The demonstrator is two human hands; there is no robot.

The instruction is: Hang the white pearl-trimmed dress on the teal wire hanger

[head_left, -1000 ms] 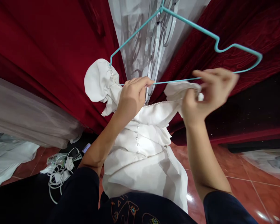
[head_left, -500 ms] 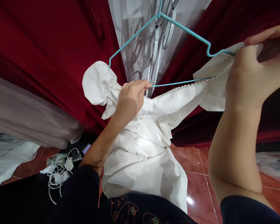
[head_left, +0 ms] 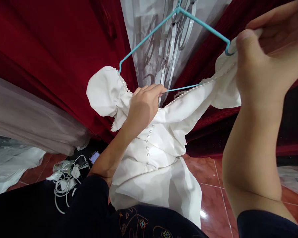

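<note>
A white dress [head_left: 161,148] with pearl-beaded neckline and a row of buttons hangs from a light blue hanger [head_left: 201,24]. The hanger's left shoulder enters the dress beside a puffed sleeve [head_left: 101,91]. Near the middle of the neckline, my left hand [head_left: 145,102] is closed around the hanger's lower bar and some of the dress fabric. My right hand [head_left: 265,59] pinches the dress's other shoulder by the hanger's right end, with thumb and fingers around the white cloth. Part of that sleeve is hidden behind my right wrist.
Dark red curtains [head_left: 59,59] hang on both sides, with sheer white fabric and a white scrolled metal frame [head_left: 171,56] between. At lower left, tangled white cables [head_left: 64,185] and a phone [head_left: 94,157] lie on a black surface. The floor has red tiles [head_left: 208,178].
My right hand has moved a little left and up, drawing the shoulder cloth over more of the hanger's right end. My left hand keeps its grip; the whole view has shifted slightly.
</note>
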